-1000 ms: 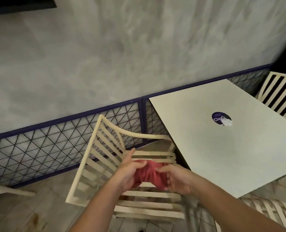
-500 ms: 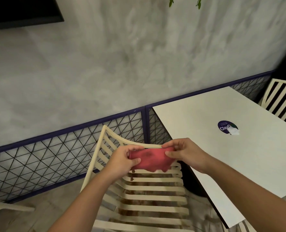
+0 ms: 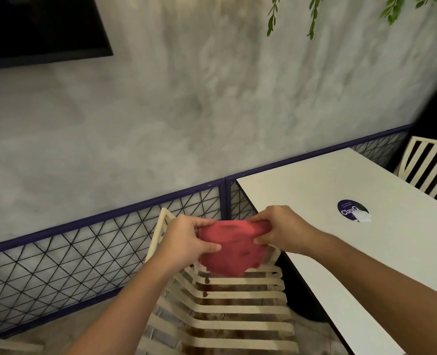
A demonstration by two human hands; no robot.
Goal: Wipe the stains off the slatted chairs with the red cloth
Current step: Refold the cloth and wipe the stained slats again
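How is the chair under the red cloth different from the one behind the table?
The near chair shows brown stains; the far chair shows none visible. The near chair shows its seat; only the far chair's back shows, past the table. Both are cream and slatted.

Chair back (image 3: 156, 237) behind red cloth (image 3: 230, 252), far chair (image 3: 432, 142) cropped

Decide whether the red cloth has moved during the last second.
Yes. Against the slatted chair, the red cloth has risen from the seat slats to about top-rail height.
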